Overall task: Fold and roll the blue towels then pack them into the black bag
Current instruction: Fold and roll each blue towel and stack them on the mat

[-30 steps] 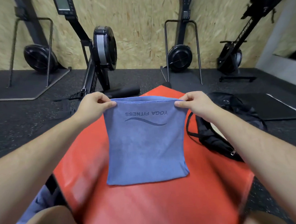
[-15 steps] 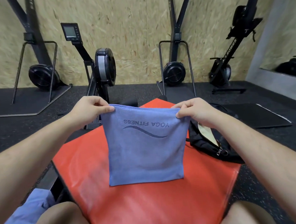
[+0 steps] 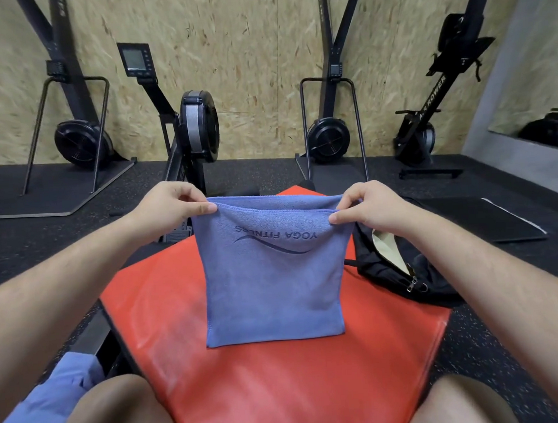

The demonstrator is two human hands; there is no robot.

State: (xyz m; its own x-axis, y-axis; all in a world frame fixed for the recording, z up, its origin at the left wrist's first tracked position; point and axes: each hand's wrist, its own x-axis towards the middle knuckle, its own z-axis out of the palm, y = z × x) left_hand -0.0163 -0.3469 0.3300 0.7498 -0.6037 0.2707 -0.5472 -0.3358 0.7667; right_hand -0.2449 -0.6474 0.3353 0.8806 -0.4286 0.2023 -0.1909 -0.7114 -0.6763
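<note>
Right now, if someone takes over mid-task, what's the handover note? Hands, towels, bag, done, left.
Hands: the left hand pinches the top left corner of the blue towel; the right hand pinches the top right corner.
Towel: folded, top edge lifted, lower part lying on the red mat.
The black bag is at the mat's right side, zip open.
More blue cloth is by the left knee.
Done: first folds.
Left: finish the fold, roll, pack.

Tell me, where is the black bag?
In the head view the black bag lies right of the blue towel, at the red mat's right edge.
</note>
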